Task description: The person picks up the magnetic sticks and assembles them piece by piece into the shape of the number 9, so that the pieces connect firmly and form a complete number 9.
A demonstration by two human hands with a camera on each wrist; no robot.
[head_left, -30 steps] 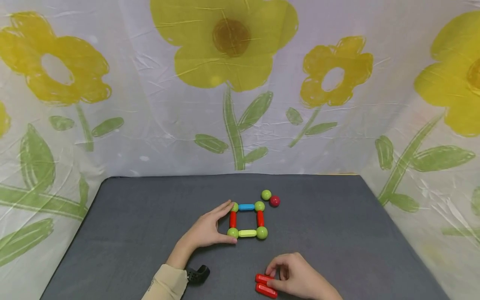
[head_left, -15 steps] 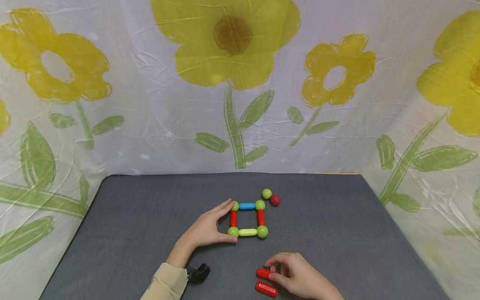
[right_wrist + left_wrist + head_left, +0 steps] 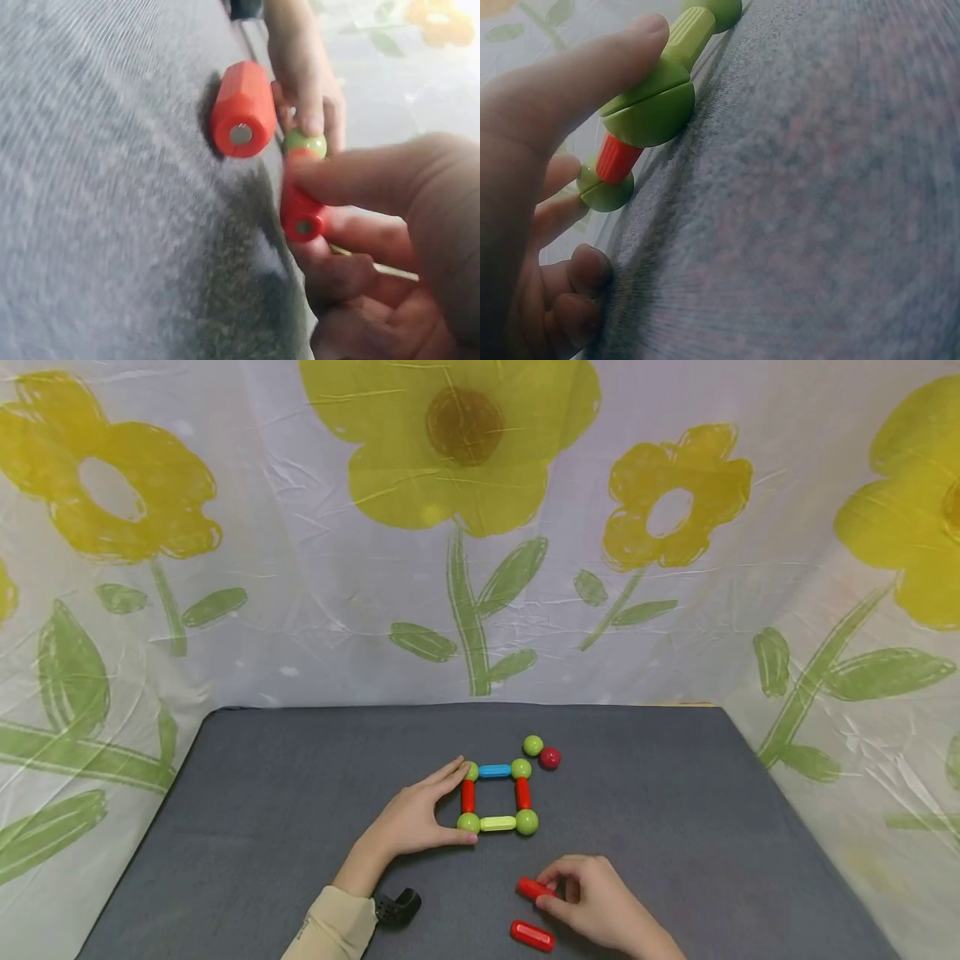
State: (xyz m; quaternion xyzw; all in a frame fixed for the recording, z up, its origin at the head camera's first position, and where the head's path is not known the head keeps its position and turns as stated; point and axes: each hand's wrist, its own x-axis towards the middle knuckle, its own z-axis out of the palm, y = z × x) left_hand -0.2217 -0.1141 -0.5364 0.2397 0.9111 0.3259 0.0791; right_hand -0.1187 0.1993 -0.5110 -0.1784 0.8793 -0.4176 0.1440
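Observation:
A square of magnetic rods and green balls lies on the dark table, with a blue rod (image 3: 494, 771) at the back, a yellow-green rod (image 3: 498, 823) in front and red rods at the sides. My left hand (image 3: 412, 817) holds its left side, thumb against the near green ball (image 3: 656, 105) and fingers at the far green ball (image 3: 606, 189). Between thumb and fingers my right hand (image 3: 596, 897) pinches a red magnetic rod (image 3: 301, 206), whose metal end faces the right wrist camera. A second red magnetic rod (image 3: 532, 936) lies just in front of that hand, apart from it.
A loose green ball (image 3: 533, 745) and a dark red ball (image 3: 550, 758) sit behind the square's far right corner. The table (image 3: 675, 793) ends at a flowered cloth backdrop (image 3: 360, 610). A black band (image 3: 397, 907) is on the left wrist.
My right hand has drawn one red magnetic rod away from the other, forward toward the square. The left hand keeps its place on the square.

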